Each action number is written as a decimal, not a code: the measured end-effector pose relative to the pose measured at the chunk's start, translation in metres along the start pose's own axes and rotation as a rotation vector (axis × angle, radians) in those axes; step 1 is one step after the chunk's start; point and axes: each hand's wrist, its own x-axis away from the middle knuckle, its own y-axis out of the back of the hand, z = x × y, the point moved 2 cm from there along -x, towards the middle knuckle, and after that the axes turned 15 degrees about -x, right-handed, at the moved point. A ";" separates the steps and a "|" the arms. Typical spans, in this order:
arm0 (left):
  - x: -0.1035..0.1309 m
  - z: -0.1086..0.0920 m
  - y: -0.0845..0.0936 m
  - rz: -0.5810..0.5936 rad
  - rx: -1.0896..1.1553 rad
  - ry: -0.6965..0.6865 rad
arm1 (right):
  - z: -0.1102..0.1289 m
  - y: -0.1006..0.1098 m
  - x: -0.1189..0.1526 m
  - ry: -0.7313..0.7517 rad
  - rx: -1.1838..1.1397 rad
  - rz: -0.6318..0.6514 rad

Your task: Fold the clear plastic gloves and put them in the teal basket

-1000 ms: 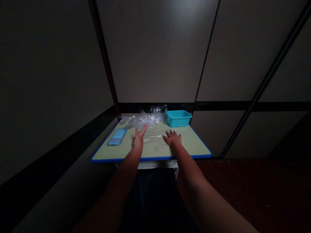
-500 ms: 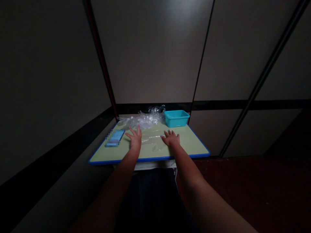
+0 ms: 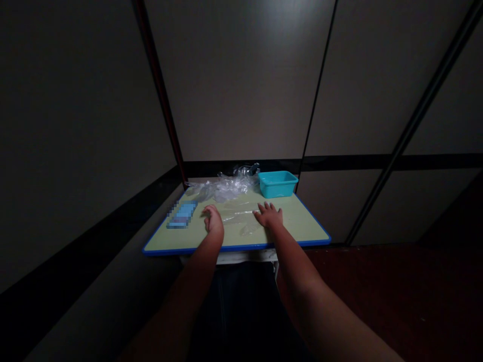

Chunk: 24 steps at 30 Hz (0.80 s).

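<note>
A clear plastic bag [image 3: 239, 217] lies flat on the small yellow-green table [image 3: 302, 226] in front of me. My right hand [image 3: 269, 216] rests palm down at the bag's right side, fingers spread. To the left of the bag is my left hand [image 3: 214, 218], turned on its side with its fingers bent and apart; I see nothing in it. A phone [image 3: 182, 214], partly blurred out, lies just left of that hand.
Crumpled clear plastic bags [image 3: 228, 186] are heaped along the table's back edge. A turquoise plastic basket [image 3: 278, 185] stands at the back right corner. Panelled walls [image 3: 241, 90] rise behind and to the left of the table.
My left hand has rolled from palm down with spread fingers onto its side, its fingers now curled. My right hand stays on the bag. The whole view has shifted slightly.
</note>
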 end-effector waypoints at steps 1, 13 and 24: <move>0.001 0.000 0.001 -0.020 -0.012 0.019 | 0.000 0.000 0.000 -0.001 -0.002 0.001; 0.004 -0.005 0.005 -0.166 -0.006 -0.035 | 0.001 0.000 0.001 0.003 0.008 -0.005; -0.008 -0.001 -0.016 -0.139 -0.009 -0.260 | 0.001 0.002 0.001 -0.002 -0.020 0.000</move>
